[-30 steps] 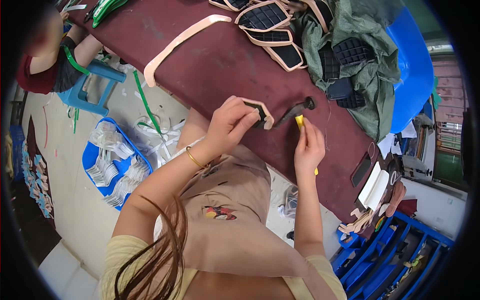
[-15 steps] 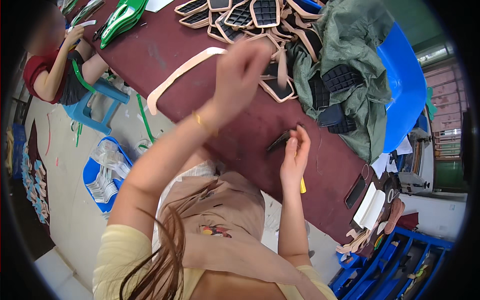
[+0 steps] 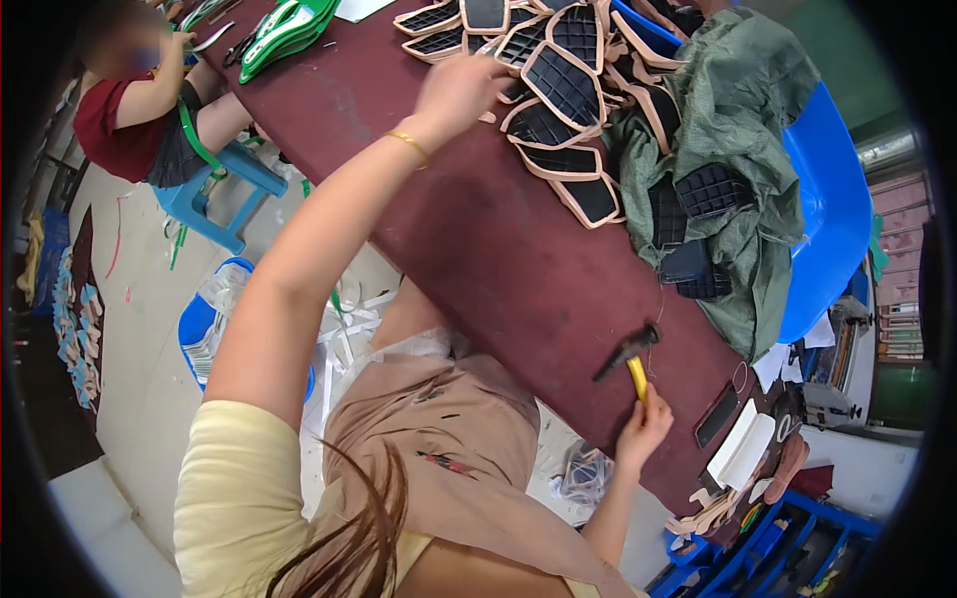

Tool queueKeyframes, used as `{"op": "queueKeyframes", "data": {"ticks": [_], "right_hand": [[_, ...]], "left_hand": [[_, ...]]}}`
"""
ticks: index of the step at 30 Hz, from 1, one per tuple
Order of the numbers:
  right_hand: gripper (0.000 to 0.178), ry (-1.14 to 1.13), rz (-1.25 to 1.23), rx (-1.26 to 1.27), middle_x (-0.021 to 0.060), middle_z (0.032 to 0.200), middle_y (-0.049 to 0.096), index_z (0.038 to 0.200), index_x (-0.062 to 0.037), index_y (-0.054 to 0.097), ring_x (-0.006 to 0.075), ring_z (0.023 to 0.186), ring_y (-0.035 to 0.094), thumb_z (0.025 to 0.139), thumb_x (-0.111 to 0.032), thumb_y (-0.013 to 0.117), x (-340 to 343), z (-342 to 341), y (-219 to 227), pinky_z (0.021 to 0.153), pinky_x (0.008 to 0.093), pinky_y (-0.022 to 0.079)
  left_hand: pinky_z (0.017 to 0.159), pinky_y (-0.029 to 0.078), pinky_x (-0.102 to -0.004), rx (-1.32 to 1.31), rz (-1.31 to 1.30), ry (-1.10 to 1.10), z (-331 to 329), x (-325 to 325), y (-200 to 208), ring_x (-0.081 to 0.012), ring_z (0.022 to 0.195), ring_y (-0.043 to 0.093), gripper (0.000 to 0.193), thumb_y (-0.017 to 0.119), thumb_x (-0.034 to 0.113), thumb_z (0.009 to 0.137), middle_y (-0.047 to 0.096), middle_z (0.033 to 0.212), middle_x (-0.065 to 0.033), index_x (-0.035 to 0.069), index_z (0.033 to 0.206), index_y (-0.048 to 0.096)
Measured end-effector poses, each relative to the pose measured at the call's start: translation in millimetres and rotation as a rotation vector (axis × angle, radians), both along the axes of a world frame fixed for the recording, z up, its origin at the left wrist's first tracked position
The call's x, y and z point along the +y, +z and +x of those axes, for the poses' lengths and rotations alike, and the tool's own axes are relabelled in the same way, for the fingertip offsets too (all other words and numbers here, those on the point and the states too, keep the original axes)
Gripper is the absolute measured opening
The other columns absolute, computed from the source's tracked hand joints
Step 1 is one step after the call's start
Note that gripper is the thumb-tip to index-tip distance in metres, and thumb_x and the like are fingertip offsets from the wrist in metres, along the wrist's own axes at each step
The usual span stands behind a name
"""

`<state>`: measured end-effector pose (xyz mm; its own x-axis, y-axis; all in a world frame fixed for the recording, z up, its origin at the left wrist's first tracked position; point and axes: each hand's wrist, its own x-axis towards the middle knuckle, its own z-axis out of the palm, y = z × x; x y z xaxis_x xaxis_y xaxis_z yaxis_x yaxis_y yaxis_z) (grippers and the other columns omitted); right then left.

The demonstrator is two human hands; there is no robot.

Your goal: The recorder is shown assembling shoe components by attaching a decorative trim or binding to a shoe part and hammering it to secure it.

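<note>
My right hand [image 3: 646,427] is closed round the yellow handle of a hammer [image 3: 638,377]. Its dark head [image 3: 626,353] points away from me, over the near right of the table. Farther up, my left hand [image 3: 461,95] reaches to the left edge of a pile of black gridded pads with peach rims [image 3: 561,88]. The left fingers are bent together at the pads; what lies between them is too hidden to name. A small peach scrap [image 3: 487,117] lies by that hand.
A dark red table [image 3: 478,249] spans the view. Right of the pile, green sacking [image 3: 738,110] with loose black pads hangs over a blue tub [image 3: 832,199]. A phone [image 3: 717,417] and white box [image 3: 740,446] lie near right. A person in red [image 3: 120,125] sits far left.
My right hand has moved nearer me and right, raising the hammer into plain view. My left hand has gone up to the pads. The long peach strip is no longer visible on the table's left.
</note>
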<state>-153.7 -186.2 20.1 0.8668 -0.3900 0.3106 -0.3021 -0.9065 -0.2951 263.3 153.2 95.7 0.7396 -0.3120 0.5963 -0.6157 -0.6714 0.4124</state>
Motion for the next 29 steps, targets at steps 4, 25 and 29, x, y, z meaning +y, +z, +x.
{"op": "queueKeyframes", "data": {"ticks": [4,25,29], "right_hand": [[0.028,-0.083,-0.045,-0.155,0.0149,0.099,0.056,0.111,-0.0037,0.061,0.0310,0.100,0.050,0.083,-0.007,0.060,3,18,15,0.086,0.0394,0.040],[0.012,0.432,1.454,-0.098,0.0027,0.075,0.061,0.089,0.0011,0.054,0.0061,0.066,0.056,0.088,-0.008,0.062,186,144,91,0.061,0.0186,0.046],[0.014,0.430,1.381,-0.015,0.0067,0.087,0.062,0.096,0.0006,0.052,0.0082,0.078,0.059,0.086,-0.002,0.062,164,134,91,0.069,0.0197,0.047]], "left_hand": [[0.084,0.044,-0.0428,0.499,0.368,0.414,-20,68,-66,-0.0340,0.098,0.052,0.031,0.071,0.031,0.074,0.057,0.107,-0.0125,0.008,0.093,0.064],[0.075,0.044,-0.0222,1.145,-0.864,-0.486,-264,-14,10,-0.0080,0.087,0.054,0.056,0.052,0.006,0.088,0.056,0.094,0.0016,0.014,0.141,0.036],[0.086,0.040,-0.0167,1.096,-0.859,-0.603,-265,-25,12,-0.0086,0.102,0.051,0.062,0.055,0.005,0.085,0.055,0.112,-0.0005,0.016,0.142,0.034]]}}
